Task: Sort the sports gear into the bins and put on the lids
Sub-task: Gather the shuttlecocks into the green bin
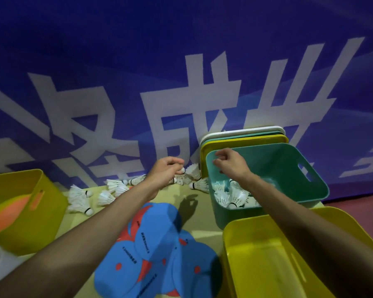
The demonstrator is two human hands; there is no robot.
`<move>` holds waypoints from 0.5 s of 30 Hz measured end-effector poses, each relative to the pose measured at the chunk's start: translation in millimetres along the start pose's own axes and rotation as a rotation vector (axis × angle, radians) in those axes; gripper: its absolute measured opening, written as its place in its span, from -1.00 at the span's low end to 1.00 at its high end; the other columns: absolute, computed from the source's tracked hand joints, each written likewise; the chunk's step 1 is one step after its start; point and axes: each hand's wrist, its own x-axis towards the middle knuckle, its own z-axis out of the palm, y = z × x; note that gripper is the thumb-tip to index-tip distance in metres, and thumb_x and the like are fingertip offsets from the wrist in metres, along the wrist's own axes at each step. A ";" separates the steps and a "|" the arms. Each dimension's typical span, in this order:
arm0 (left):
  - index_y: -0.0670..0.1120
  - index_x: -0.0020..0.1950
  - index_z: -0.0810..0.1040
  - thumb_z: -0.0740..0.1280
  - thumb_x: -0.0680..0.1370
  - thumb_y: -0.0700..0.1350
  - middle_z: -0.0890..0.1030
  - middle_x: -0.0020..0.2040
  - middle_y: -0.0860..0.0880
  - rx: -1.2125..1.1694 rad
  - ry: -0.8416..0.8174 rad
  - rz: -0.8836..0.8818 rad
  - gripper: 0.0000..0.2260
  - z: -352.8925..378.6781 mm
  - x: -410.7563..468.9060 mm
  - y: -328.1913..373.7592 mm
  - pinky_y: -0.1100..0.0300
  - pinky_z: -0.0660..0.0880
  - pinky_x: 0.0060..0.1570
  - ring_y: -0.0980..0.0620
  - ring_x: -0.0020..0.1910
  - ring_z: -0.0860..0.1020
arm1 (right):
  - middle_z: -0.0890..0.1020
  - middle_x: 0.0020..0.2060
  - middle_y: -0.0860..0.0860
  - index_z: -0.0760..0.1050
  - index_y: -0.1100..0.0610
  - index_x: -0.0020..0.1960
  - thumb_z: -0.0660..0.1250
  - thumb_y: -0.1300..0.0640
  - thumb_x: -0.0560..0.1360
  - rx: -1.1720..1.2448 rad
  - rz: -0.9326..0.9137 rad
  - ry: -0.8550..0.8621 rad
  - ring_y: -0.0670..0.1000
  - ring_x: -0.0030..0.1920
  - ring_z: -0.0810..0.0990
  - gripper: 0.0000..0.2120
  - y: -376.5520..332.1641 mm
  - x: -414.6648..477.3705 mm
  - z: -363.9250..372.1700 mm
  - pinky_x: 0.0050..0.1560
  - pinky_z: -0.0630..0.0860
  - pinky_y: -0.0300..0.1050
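Left bin (52, 211) at mid-left edge, loose shuttlecocks (82, 193) along banner (181, 61) foot at centre, disc pile (157, 250) bottom centre, right bin (267, 155) holding binned shuttlecocks (228, 196), lids (246, 136) stacked behind it, near bin (256, 254) lower right before it.

Back edge: the banner (181, 61) closes it off; a stack of lids (246, 136) leans on it behind the teal bin (310, 166).
Teal bin mouth: open from above; the right hand (230, 162) hangs over its left rim.
Back centre: loose shuttlecocks (80, 193) lie along the banner; the left hand (166, 171) pinches a shuttlecock (182, 170) among them.
Near centre: a pile of blue discs (159, 244) fills it.
Gap: a bare strip of table (202, 211), or possibly a mat, runs between the pile and the teal bin.
Sides: left yellow bin (19, 211); right yellow bin (256, 254), open-topped, just in front of the teal bin.
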 end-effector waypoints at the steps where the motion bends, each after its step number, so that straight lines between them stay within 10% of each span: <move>1: 0.01 -0.03 0.60 0.29 0.56 -0.19 0.64 0.03 -0.03 0.012 0.022 0.002 -0.87 -10.0 1.0 -4.0 0.20 0.46 -0.02 0.06 -0.03 0.63 | 0.60 0.06 0.04 0.48 0.14 0.24 0.35 0.13 0.51 -0.014 -0.020 -0.018 0.02 0.07 0.57 -0.69 -5.8 1.6 8.1 0.16 0.55 0.04; 7: 0.02 -0.01 0.61 0.32 0.48 -0.24 0.55 0.08 -0.03 0.234 0.186 0.064 -0.81 -72.1 -2.2 -34.2 0.35 0.48 -0.34 0.05 -0.04 0.55 | 0.59 -0.04 -0.03 0.50 0.14 0.21 0.32 0.17 0.52 -0.175 -0.154 -0.150 -0.08 -0.08 0.54 -0.74 -32.2 14.2 60.4 -0.26 0.38 -0.38; 11: -0.03 0.08 0.60 0.32 0.49 -0.26 0.47 0.16 -0.03 0.329 0.270 0.047 -0.78 -115.9 3.4 -67.0 0.30 0.38 -0.01 0.08 0.02 0.52 | 0.63 0.05 0.01 0.51 0.12 0.22 0.31 0.13 0.51 -0.298 -0.169 -0.231 0.00 0.05 0.58 -0.71 -42.2 25.2 101.2 0.07 0.46 -0.17; 15: -0.06 0.14 0.59 0.29 0.52 -0.24 0.53 0.17 -0.05 0.270 0.308 -0.029 -0.77 -146.0 13.3 -103.6 0.29 0.52 -0.19 0.01 0.06 0.56 | 0.64 0.06 0.03 0.48 0.12 0.25 0.30 0.12 0.50 -0.394 -0.130 -0.296 0.06 0.12 0.57 -0.68 -44.4 40.0 140.3 0.14 0.43 -0.12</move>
